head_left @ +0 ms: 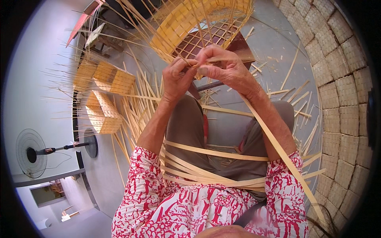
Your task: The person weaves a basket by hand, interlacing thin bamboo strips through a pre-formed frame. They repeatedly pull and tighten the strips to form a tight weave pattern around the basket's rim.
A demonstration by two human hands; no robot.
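A large yellow woven basket [164, 33] with an open lattice and upright strips rests on a dark red wooden seat [243, 43] in front of me. My left hand [178, 77] is closed, pinching thin bamboo strips at the basket's near edge. My right hand [220, 67] is closed just beside it, thumb and fingers on a pale strip at the same spot; the fingertips overlap the weave. A long flat strip [272, 141] runs down past my right forearm. More loose strips [210, 152] lie across my lap.
Partly woven baskets [104, 113] with long spokes stand at the left among piled strips [133, 107]. A standing fan [31, 152] is at far left, a stool [101, 35] at back left. Stacked woven squares [339, 123] line the right side. Offcuts [293, 95] litter the grey floor.
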